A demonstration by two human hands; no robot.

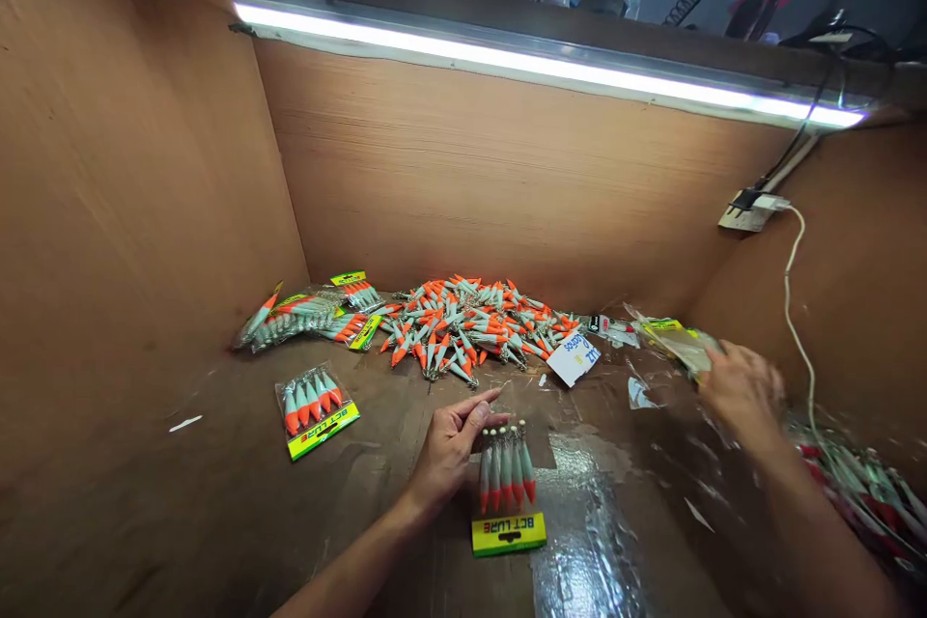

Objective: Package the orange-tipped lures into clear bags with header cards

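My left hand rests on the brown table, fingers curled around the top of a row of several grey-and-orange fishing lures. Below the lures lies a yellow header card printed with black letters. My right hand reaches to the right side and touches a stack of clear plastic bags; its fingers are blurred. A big loose pile of the same lures lies at the back of the table.
A packed bag of lures lies left of centre, more packed bags at the back left. A white paper slip sits by the pile. More lures lie at right. Wooden walls enclose the table; a white cable hangs at right.
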